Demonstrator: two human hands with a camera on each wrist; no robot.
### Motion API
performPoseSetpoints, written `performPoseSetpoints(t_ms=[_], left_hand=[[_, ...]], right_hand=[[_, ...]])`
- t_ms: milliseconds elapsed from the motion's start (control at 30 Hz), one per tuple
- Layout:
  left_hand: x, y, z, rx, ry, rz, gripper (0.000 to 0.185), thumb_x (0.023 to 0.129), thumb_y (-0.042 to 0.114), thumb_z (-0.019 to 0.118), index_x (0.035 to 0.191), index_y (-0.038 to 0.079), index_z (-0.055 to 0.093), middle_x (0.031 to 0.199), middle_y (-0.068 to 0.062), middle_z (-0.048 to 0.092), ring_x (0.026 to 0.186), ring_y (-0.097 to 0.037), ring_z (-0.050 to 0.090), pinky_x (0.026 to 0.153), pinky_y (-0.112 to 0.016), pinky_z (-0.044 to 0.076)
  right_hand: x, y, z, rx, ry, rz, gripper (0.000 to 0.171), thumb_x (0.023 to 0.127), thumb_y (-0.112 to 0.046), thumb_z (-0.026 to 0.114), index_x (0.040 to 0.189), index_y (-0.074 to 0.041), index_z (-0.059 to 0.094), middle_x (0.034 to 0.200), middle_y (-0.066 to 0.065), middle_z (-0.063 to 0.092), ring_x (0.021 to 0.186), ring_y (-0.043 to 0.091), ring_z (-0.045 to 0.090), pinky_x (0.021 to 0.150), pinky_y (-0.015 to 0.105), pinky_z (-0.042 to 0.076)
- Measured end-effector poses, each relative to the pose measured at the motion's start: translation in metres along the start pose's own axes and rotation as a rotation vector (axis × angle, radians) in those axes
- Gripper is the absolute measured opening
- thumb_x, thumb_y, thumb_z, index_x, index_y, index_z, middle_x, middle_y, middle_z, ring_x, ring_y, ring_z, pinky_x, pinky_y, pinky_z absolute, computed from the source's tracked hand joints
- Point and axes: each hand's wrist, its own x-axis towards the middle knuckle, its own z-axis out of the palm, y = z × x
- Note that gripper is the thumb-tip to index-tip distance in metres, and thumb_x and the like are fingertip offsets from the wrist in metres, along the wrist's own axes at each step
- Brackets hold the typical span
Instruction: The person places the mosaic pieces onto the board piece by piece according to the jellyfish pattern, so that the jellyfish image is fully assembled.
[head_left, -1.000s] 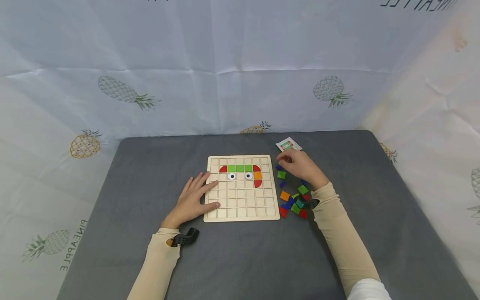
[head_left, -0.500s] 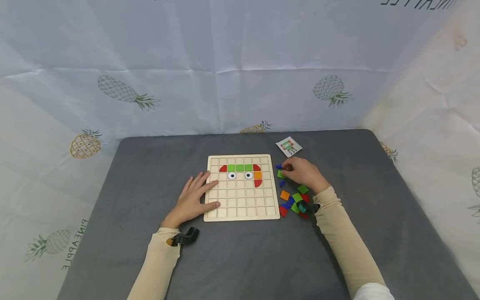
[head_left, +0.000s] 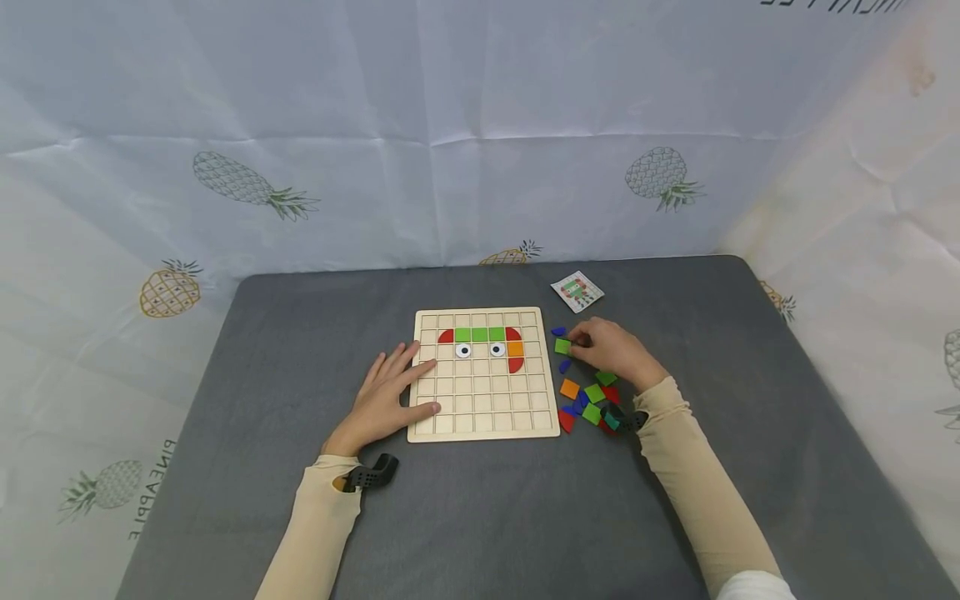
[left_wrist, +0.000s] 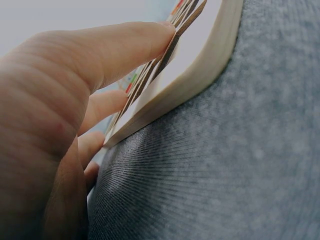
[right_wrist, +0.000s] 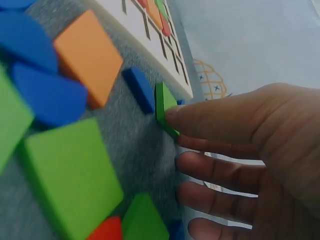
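Observation:
My left hand [head_left: 384,402] lies with spread fingers on the left edge of a wooden grid board [head_left: 482,406]; in the left wrist view its thumb [left_wrist: 135,45] rests on the rim. On the board sit red quarter-round tiles, a row of green squares [head_left: 480,335], an orange square [head_left: 514,351] and two eye tiles. Right of the board, my right hand [head_left: 611,352] pinches a green square tile [head_left: 562,346] at its right edge between thumb and index finger. The right wrist view shows the thumb on this tile [right_wrist: 167,100], the other fingers loosely bent.
Blue pieces [head_left: 558,332] lie above and below the green tile. Nearer me is a pile of loose tiles, including an orange square [head_left: 570,389], green squares [head_left: 592,414] and red pieces [head_left: 567,422]. A pattern card [head_left: 577,292] lies behind the right hand.
My right hand has come down from beside the card towards me, uncovering the card, and its fingertips have reached the green square tile. The left hand and the board have stayed put.

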Motion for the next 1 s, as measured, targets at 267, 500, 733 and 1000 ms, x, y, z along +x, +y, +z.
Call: performPoseSetpoints(t_ms=[267,500,733,1000], left_hand=[[0.0,0.0,0.0,0.016,0.004,0.001,0.075,0.084,0.061,0.062,0.148,0.031,0.038,0.162,0.002,0.013,0.151,-0.023,0.005,0.122,-0.047,-0.005],[-0.001,0.0,0.0,0.019,0.011,0.003,0.075,0.083,0.06,0.063,0.148,0.03,0.039,0.162,0.001,0.014,0.151,-0.024,0.006,0.122,-0.047,-0.004],[-0.002,-0.001,0.0,0.017,0.016,0.0,0.075,0.083,0.06,0.063,0.147,0.03,0.039,0.162,0.001,0.014,0.151,-0.024,0.006,0.121,-0.048,-0.004],[0.0,-0.002,0.002,0.032,0.005,0.008,0.075,0.084,0.062,0.061,0.148,0.032,0.037,0.162,0.002,0.013,0.151,-0.023,0.005,0.122,-0.047,-0.004]], right_hand=[[-0.026,-0.004,0.001,-0.086,-0.005,-0.014,0.034,0.083,-0.041,0.073,0.1,-0.013,0.066,0.1,0.007,0.06,0.089,0.023,0.051,0.075,0.04,0.049],[-0.044,-0.017,0.009,-0.148,-0.035,-0.053,0.031,0.079,-0.047,0.075,0.092,-0.02,0.07,0.108,0.006,0.058,0.094,0.024,0.048,0.082,0.045,0.045],[-0.045,-0.021,0.017,-0.168,0.013,-0.047,0.025,0.081,-0.039,0.076,0.094,-0.019,0.069,0.107,0.005,0.058,0.093,0.023,0.047,0.08,0.042,0.045],[-0.04,-0.026,0.021,-0.178,0.059,-0.073,0.022,0.083,-0.029,0.075,0.098,-0.015,0.066,0.102,0.004,0.061,0.09,0.022,0.05,0.078,0.041,0.047]])
